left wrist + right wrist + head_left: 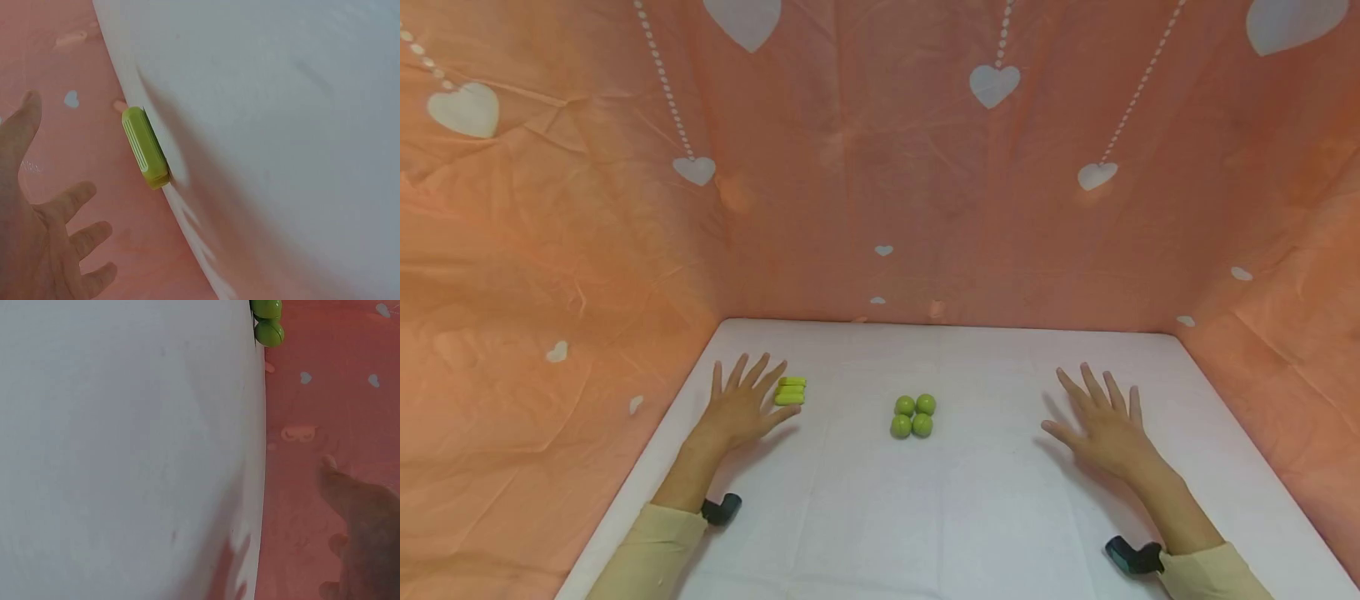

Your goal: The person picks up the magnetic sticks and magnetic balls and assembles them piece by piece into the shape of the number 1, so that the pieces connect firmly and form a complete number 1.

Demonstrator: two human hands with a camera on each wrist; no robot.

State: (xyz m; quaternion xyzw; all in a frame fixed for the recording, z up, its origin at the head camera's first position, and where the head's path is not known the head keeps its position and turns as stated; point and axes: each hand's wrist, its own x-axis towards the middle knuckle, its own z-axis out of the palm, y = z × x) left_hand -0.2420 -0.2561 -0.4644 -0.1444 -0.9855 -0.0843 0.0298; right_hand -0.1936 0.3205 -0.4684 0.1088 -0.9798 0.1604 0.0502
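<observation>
My left hand (737, 412), fingers spread, hovers over the left side of the table beside a stack of yellow-green oblong pieces (790, 390). In the left wrist view one such piece (145, 147) shows a ribbed side and rounded ends, apart from the spread fingers. Several round green balls (913, 415) sit grouped at the middle of the table; two of the balls (269, 332) appear at the top of the right wrist view. Over on the right, my right hand (1105, 433) is held above the surface with its fingers spread, touching no object.
A white-covered table (865, 517) spreads below both hands. Orange-pink cloth (850, 192) with white hearts rises behind it and along both sides. Dark wrist devices (1135, 557) are worn just beyond the light sleeves (651, 550).
</observation>
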